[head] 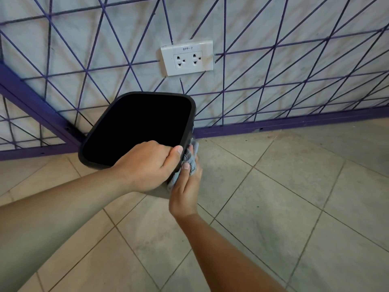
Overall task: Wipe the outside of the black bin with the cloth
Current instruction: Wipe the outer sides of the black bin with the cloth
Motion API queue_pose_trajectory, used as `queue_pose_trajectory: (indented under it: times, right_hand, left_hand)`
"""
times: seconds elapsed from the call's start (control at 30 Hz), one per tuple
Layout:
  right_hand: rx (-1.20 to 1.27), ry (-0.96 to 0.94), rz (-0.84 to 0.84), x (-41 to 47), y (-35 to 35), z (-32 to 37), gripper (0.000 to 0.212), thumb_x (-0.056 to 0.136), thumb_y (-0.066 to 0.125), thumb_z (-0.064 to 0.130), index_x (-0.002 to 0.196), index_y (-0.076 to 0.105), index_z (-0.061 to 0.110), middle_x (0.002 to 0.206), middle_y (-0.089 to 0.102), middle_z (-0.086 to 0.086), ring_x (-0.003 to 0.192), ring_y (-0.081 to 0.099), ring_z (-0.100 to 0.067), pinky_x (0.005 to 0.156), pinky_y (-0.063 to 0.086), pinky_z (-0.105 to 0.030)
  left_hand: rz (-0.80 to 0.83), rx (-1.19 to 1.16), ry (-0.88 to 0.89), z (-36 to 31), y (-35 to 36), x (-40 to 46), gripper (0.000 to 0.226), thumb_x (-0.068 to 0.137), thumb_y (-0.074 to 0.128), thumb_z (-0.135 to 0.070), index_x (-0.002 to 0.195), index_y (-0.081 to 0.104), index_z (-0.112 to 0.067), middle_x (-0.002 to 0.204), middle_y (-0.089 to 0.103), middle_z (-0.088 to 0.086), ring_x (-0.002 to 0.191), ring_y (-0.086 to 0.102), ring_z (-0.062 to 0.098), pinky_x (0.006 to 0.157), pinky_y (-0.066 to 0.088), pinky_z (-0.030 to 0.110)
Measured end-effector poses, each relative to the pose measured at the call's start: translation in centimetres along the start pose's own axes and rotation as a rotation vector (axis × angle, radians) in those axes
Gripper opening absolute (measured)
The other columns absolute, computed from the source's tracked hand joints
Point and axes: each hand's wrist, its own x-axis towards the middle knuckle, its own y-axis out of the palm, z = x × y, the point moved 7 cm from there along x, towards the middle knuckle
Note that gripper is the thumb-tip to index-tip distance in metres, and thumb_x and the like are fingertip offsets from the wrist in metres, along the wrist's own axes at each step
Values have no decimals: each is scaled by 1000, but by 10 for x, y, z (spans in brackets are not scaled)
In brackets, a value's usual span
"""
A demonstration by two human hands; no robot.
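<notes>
The black bin (190, 119) stands on the tiled floor near the wall, its open top facing me and its inside dark. My left hand (147, 165) grips the near rim, thumb lying along the rim's right corner. My right hand (186, 192) presses a crumpled grey-blue cloth (192, 158) against the bin's outer right side, just below the rim. Most of the bin's outer wall is hidden behind my hands and the rim.
A purple metal grid (273, 60) covers the marble wall behind the bin, with a purple rail (294, 123) along its foot. A white double socket (187, 57) sits above the bin. Beige floor tiles (284, 197) stretch to the right and toward me.
</notes>
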Motion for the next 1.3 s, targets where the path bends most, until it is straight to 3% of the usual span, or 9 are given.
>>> queue_pose_trajectory:
  times: [0.17, 0.3, 0.4, 0.5, 0.7, 0.87, 0.97, 1.1, 1.3]
  right_hand:
    - [-107, 149, -6, -1, -34, -42, 57, 108, 34, 66, 154, 50, 35, 144, 63, 10, 138, 58, -6, 130, 43, -45]
    - [-51, 188, -28, -10, -51, -32, 60, 111, 34, 56, 166, 41, 33, 162, 53, 14, 151, 47, -3, 135, 32, -34]
    - [-20, 202, 3, -12, -62, -27, 50, 118, 35, 47, 166, 27, 36, 149, 48, 33, 139, 48, 21, 120, 36, -8]
    - [-9, 233, -11, -11, -75, -26, 47, 125, 33, 25, 171, 28, 27, 147, 48, 26, 137, 45, 20, 99, 33, 8]
    - [78, 390, -33, -22, -80, -17, 58, 124, 29, 36, 180, 21, 21, 167, 46, -1, 160, 41, -19, 119, 29, -27]
    - [162, 378, -40, -11, -56, 12, 99, 93, 42, 74, 177, 31, 22, 167, 52, -9, 158, 50, -31, 135, 37, -49]
    - [243, 315, -87, 14, -40, 27, 103, 89, 43, 68, 180, 22, 26, 182, 34, -9, 169, 33, -28, 141, 25, -57]
    - [287, 271, -49, 39, -13, -23, 124, 77, 44, 112, 175, 39, 37, 184, 36, 8, 173, 27, -16, 142, 15, -61]
    - [310, 236, -226, 36, -19, 12, 63, 92, 37, 75, 141, 71, 56, 163, 62, -1, 159, 48, -25, 137, 30, -58]
  left_hand:
    - [71, -43, -36, -6, -2, -13, 51, 107, 34, -35, 56, 38, -27, 51, 41, -5, 51, 51, 7, 55, 28, 25]
    - [210, -91, -93, 5, 0, -25, 33, 106, 33, -43, 80, 51, -34, 69, 55, -9, 71, 58, 1, 65, 40, 30]
    - [319, -231, -188, 9, -2, -30, 26, 103, 45, -32, 128, 51, -34, 96, 69, -13, 95, 64, 6, 84, 51, 36]
    - [315, -303, -204, -6, -9, -28, 22, 101, 47, -24, 115, 63, -22, 95, 73, 1, 95, 67, 17, 87, 51, 41]
    - [300, -3, -309, -14, 7, -25, 77, 98, 20, -69, 98, 73, -13, 96, 74, 13, 84, 70, 26, 86, 57, 50]
    - [233, -176, -335, -20, 11, -12, 31, 106, 39, -41, 122, 57, -21, 104, 65, 1, 95, 62, 18, 93, 53, 44]
    - [156, -252, -338, -29, 14, 1, 43, 106, 34, -48, 124, 59, -20, 108, 68, 3, 101, 63, 19, 97, 50, 44]
    - [57, -249, -270, -31, 16, 7, 51, 107, 29, -47, 111, 71, -17, 101, 75, 5, 99, 69, 21, 95, 52, 42]
    - [113, -230, -185, -26, 22, 11, 52, 105, 33, -48, 109, 73, -16, 97, 77, 3, 98, 71, 18, 93, 54, 44]
